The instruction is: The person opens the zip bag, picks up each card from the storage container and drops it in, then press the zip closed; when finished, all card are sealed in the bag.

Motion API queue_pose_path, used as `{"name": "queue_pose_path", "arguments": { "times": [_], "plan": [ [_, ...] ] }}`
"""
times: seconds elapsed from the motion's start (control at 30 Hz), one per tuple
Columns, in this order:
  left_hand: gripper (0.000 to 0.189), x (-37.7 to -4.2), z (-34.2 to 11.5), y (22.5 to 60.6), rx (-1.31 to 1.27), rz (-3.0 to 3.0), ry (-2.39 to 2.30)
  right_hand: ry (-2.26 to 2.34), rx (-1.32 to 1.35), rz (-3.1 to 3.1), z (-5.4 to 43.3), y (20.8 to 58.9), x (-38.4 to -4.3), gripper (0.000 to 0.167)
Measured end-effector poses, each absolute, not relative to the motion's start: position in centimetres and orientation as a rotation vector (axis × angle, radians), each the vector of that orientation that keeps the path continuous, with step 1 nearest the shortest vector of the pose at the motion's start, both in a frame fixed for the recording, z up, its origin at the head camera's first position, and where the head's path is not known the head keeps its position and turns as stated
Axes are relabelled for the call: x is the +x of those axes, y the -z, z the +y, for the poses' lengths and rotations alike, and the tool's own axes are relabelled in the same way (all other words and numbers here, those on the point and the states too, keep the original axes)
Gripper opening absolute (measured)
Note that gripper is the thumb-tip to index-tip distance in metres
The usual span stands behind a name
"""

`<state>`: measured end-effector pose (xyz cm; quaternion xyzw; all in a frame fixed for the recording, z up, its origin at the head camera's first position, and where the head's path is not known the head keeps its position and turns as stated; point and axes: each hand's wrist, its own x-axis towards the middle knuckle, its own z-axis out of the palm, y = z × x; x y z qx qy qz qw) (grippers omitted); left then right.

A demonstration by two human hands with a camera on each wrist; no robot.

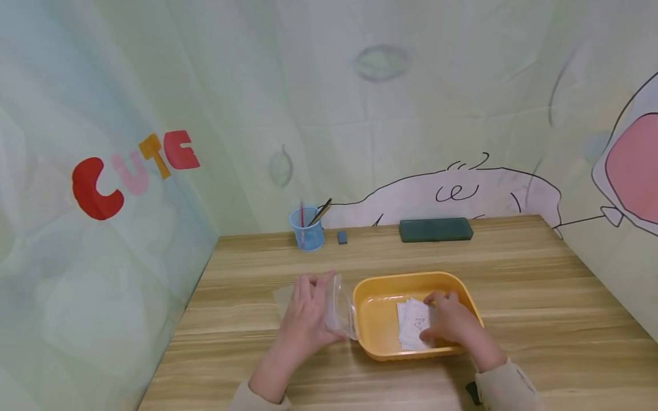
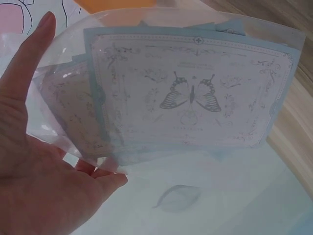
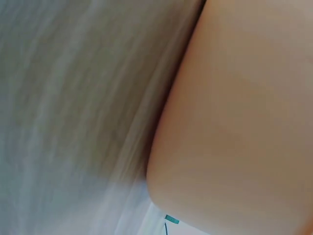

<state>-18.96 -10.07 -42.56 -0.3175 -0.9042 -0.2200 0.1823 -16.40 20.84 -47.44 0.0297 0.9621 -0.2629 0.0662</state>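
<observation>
My left hand point(image 1: 305, 319) holds a clear plastic bag point(image 1: 341, 311) beside the tray's left side, its mouth toward the tray. In the left wrist view, butterfly-printed cards point(image 2: 190, 93) with pale blue borders show through the plastic, and the left hand point(image 2: 44, 161) grips one end of the bag. Inside the yellow tray point(image 1: 377, 325) lies a small pile of white printed paper cards point(image 1: 411, 322). My right hand point(image 1: 452, 321) reaches over the tray's right side and grips the pile's right part between thumb and fingers. The right wrist view shows mostly the tray's outer wall point(image 3: 234, 112).
At the back of the wooden table point(image 1: 247, 268) stand a blue mesh pen cup point(image 1: 309, 234) with pens, a small blue eraser-like block point(image 1: 342, 237) and a dark green case point(image 1: 436, 229). A dark object point(image 1: 473, 393) lies by the right sleeve. Printed curtains enclose the table.
</observation>
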Motion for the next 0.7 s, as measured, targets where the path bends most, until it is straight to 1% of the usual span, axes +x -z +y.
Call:
{"name": "queue_pose_path", "arguments": {
  "times": [0.13, 0.27, 0.33, 0.43, 0.57, 0.63, 0.7],
  "plan": [
    [0.127, -18.9, -10.1, 42.5, -0.898, -2.592, 0.605, 0.811, 0.055, 2.937, 20.9, 47.5, -16.4, 0.070],
    [0.128, -18.8, -10.1, 42.6, -0.908, -2.612, 0.591, 0.813, 0.076, 2.993, 20.9, 47.2, -16.5, 0.066],
    [0.128, -18.8, -10.2, 42.6, -0.915, -2.604, 0.585, 0.819, 0.098, 3.030, 20.8, 46.8, -16.5, 0.058],
    [0.127, -18.9, -10.1, 42.8, -0.925, -2.576, 0.577, 0.837, 0.084, 3.079, 20.7, 45.8, -16.3, 0.038],
    [0.126, -19.0, -10.1, 42.9, -0.929, -2.555, 0.577, 0.842, -0.007, 3.116, 20.7, 44.0, -15.8, 0.012],
    [0.126, -19.0, -10.0, 42.9, -0.928, -2.559, 0.579, 0.889, -0.058, 3.110, 20.8, 43.1, -15.5, 0.007],
    [0.126, -19.0, -10.0, 42.9, -0.922, -2.565, 0.585, 0.953, -0.090, 3.112, 20.8, 42.3, -15.2, 0.007]
  ]
}}
